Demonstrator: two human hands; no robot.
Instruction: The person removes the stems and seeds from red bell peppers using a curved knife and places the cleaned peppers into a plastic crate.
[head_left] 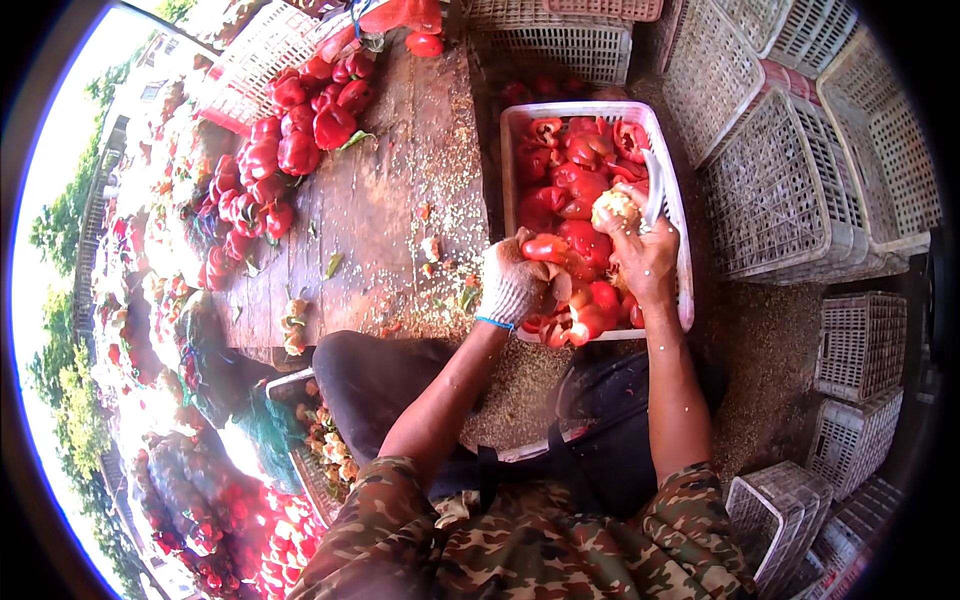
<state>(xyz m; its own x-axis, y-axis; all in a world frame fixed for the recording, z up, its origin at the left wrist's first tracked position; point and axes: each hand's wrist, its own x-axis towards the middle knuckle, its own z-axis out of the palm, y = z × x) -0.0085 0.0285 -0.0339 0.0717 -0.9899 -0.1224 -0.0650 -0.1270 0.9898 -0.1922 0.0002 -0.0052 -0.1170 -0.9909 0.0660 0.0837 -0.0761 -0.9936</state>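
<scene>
Your left hand (pixel 517 280), in its white knitted glove (pixel 502 287), is clamped around a glossy red cut pepper (pixel 545 248) at eight o'clock in the pale rectangular plastic crate (pixel 685 285); your bare right hand (pixel 647 252) grips a curved steel knife (pixel 655 187) and pale seedy core (pixel 614 208). Best angle the knife toward twelve, clear of the glove.

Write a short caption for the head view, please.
Gloved left hand over a crate of cut red peppers, right hand holding a knife and seedy core.
</scene>
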